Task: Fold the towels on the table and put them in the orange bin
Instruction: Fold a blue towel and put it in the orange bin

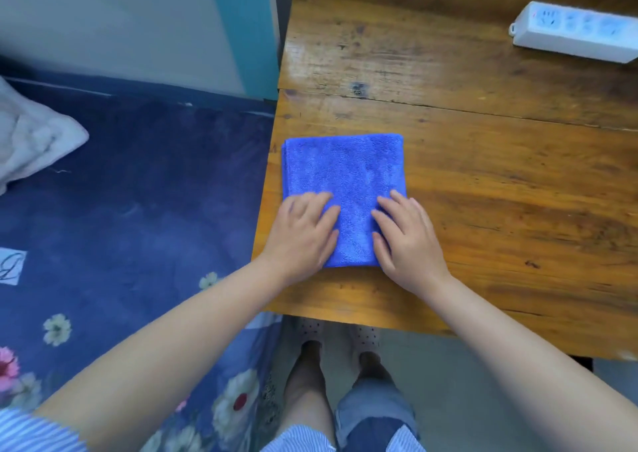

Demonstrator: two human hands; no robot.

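Note:
A blue towel (pixel 345 172) lies folded into a neat rectangle near the left front corner of the wooden table (pixel 483 161). My left hand (pixel 303 234) rests flat on the towel's near left part, fingers spread. My right hand (pixel 407 237) presses on its near right edge, fingers straight and pointing away from me. Neither hand grips the cloth. No orange bin is in view.
A white power strip (pixel 573 32) lies at the table's far right. A bed with a dark blue flowered cover (pixel 131 192) stands against the table's left side, with a white pillow (pixel 31 137) on it. My feet show below the table's front edge.

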